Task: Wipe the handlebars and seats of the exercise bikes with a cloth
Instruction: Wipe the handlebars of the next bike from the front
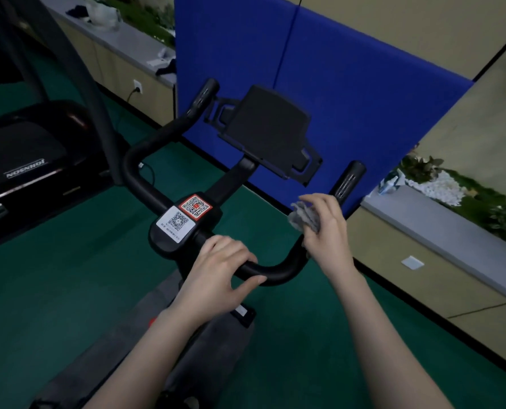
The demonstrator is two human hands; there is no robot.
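Head view of one exercise bike, places given relative to its black handlebar (pixel 275 271). My left hand (pixel 219 267) curls over the bar just right of the stem clamp with its QR stickers (pixel 186 216), its grip closed round the tube to steady the bike. My right hand (pixel 325 225) pinches a bunched grey cloth (pixel 304 216) against the rising right arm of the handlebar, below the ribbed end grip (pixel 349 180). To wipe well, I judge I should wrap the cloth fully round the tube and draw it up over the ribbed end, then work back along the curve toward the stem. The seat is out of view; the cloth's contact with the bar is masked by my fingers, and the tablet holder (pixel 266 128) hides part of the stem.
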